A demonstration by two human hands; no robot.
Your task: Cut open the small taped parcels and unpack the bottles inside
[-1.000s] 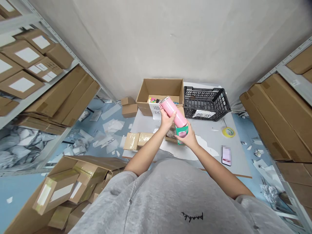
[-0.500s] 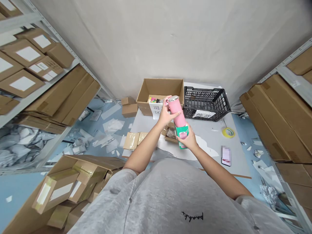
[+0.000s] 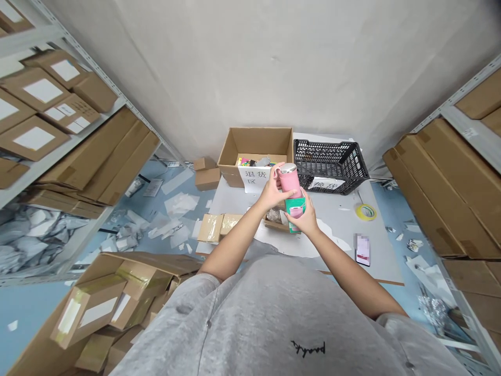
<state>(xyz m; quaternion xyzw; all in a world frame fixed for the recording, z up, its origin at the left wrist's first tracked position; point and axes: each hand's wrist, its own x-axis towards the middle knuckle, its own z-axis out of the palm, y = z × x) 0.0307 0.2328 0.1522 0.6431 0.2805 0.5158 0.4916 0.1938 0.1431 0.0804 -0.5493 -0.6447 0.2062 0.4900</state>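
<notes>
- Grey-white plaster wall (image 3: 250, 68) fills the upper view; steel shelving (image 3: 58, 149) stands at both sides, loaded with cardboard cartons (image 3: 35, 91), and the frame cuts off the outer cartons.
- Blue floor (image 3: 27, 297): scattered with crumpled white packing film (image 3: 180, 203). Flattened and taped cartons (image 3: 88, 308) lie at lower left, cut off by the frame edge.
- Pale grey tabletop (image 3: 344, 224): stands against the wall, its near edge partly hidden behind the person's grey sweatshirt (image 3: 254, 324).
- Open cardboard carton (image 3: 254, 143): at the tabletop's far end, holding small coloured items (image 3: 246, 162) too small to identify. A paper sign (image 3: 252, 178) with printed Chinese characters hangs on its front.
- Black plastic mesh crate (image 3: 332, 156): just beside that carton, with a paper label (image 3: 323, 184) on its front wall. Its contents cannot be made out.
- Small open carton (image 3: 277, 222): directly below the hands, partly hidden by them, with crumpled material inside.
- Yellow tape roll (image 3: 366, 212) and a phone (image 3: 362, 251): lie apart at right; the phone's screen is blurred.
- Left hand (image 3: 272, 194): fingers (image 3: 285, 194) curl around a near-upright pink tumbler (image 3: 288, 180) with a silver lid.
- Right hand (image 3: 304, 216): fingers (image 3: 294, 216) grip a green carton (image 3: 293, 214). The tumbler's lower end meets the carton's top; how far it enters is hidden.
</notes>
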